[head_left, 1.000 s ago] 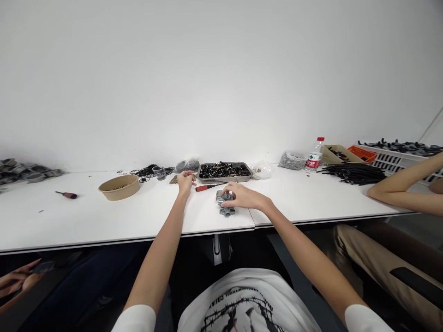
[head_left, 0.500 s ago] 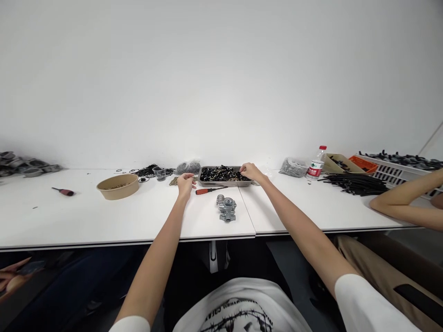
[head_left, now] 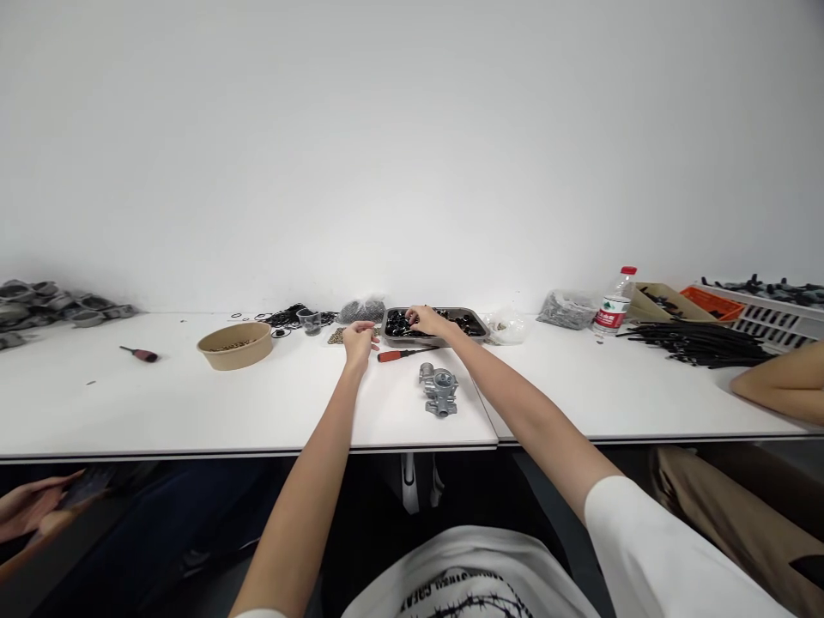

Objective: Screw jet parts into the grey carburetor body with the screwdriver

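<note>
My left hand (head_left: 359, 339) rests on the white table (head_left: 193, 403), fingers pinched together beside a small heap of brass bits (head_left: 336, 336); anything between the fingertips is too small to see. My right hand (head_left: 428, 320) reaches into the metal tray (head_left: 480, 331) of black parts, with its fingertips down among them. A grey metal casting (head_left: 439, 389) lies alone on the table in front of the tray. A red-handled screwdriver (head_left: 402, 353) lies between my two hands.
A brown paper bowl (head_left: 235, 345), a small clear cup (head_left: 311, 321) and black rings sit to the left. A second screwdriver (head_left: 142, 353) and grey castings (head_left: 45, 300) lie far left. Right: bags, bottle (head_left: 614, 305), black rods (head_left: 699, 343), another person's arm (head_left: 778, 386).
My right hand let go of the grey casting, went up to the tray's right end, then slid left over the black parts. My left hand stayed in place. The view shifted slightly left.
</note>
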`<state>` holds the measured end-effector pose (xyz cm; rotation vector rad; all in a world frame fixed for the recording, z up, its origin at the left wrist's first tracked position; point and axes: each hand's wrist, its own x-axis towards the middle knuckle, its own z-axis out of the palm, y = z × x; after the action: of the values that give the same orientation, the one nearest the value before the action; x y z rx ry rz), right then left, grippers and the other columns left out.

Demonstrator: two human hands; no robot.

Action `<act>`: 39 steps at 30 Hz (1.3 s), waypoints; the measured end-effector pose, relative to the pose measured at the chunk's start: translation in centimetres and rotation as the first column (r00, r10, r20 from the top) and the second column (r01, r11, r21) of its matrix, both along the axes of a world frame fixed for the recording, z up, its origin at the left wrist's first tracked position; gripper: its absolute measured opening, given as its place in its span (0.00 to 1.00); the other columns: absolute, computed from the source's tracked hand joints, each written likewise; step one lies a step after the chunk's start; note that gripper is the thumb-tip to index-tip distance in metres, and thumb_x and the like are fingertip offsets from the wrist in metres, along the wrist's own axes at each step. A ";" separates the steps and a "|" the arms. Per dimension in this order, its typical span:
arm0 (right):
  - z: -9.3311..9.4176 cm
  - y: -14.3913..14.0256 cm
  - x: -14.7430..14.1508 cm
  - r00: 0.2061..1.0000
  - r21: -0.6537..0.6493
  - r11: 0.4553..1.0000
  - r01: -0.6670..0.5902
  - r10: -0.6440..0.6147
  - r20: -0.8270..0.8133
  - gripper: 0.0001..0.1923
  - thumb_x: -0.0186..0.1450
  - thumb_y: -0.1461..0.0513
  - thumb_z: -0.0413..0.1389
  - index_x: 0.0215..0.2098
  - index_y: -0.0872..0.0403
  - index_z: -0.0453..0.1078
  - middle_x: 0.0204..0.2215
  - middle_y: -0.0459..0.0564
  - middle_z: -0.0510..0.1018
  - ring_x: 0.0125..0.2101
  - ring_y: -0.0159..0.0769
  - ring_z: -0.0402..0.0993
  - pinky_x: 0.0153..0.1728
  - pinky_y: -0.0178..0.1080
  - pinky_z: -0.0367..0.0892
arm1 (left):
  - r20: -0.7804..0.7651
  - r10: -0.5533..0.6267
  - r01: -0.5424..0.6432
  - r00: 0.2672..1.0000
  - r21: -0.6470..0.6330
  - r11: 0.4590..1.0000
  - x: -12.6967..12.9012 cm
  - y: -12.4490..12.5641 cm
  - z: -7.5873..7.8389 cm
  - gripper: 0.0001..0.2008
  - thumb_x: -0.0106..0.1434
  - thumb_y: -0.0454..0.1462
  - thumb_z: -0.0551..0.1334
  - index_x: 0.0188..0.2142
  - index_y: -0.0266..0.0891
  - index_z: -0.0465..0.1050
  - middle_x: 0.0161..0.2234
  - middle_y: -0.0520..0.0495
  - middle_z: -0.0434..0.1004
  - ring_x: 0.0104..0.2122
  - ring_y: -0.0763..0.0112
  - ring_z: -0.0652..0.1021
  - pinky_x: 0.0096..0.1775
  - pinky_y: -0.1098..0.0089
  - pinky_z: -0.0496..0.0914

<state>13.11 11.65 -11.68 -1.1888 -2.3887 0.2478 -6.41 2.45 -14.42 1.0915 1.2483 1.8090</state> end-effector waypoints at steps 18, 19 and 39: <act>1.9 -1.1 -0.8 0.997 0.094 0.992 -0.080 0.078 0.026 0.16 0.57 0.76 0.54 0.42 0.60 0.73 0.36 0.54 0.79 0.33 0.33 0.73 0.36 0.32 0.66 | -0.233 0.101 -0.076 0.967 0.112 0.991 0.1 0.2 -0.2 0.08 0.51 0.27 0.60 0.31 0.36 0.74 0.28 0.47 0.73 0.26 0.70 0.73 0.28 0.69 0.68; 2.4 -1.2 -0.9 0.996 0.083 0.993 -0.089 0.089 0.002 0.15 0.57 0.76 0.54 0.42 0.60 0.73 0.35 0.53 0.79 0.32 0.32 0.73 0.34 0.31 0.66 | -0.271 0.102 -0.064 0.957 0.144 0.988 0.3 0.1 -0.1 0.09 0.50 0.27 0.61 0.31 0.37 0.75 0.30 0.46 0.74 0.28 0.71 0.73 0.32 0.69 0.69; 3.7 -4.2 0.4 0.953 -0.130 0.976 -0.173 0.133 -0.271 0.10 0.65 0.63 0.59 0.44 0.59 0.75 0.42 0.55 0.81 0.37 0.33 0.78 0.36 0.31 0.72 | -0.400 -0.060 0.169 0.914 0.243 0.955 2.0 -0.6 -0.2 0.04 0.55 0.31 0.66 0.31 0.40 0.73 0.19 0.56 0.66 0.19 0.75 0.67 0.26 0.73 0.61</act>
<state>13.49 7.46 -7.99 -0.9657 -2.2604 0.6095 -4.42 1.84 -14.59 1.7134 1.1381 1.7618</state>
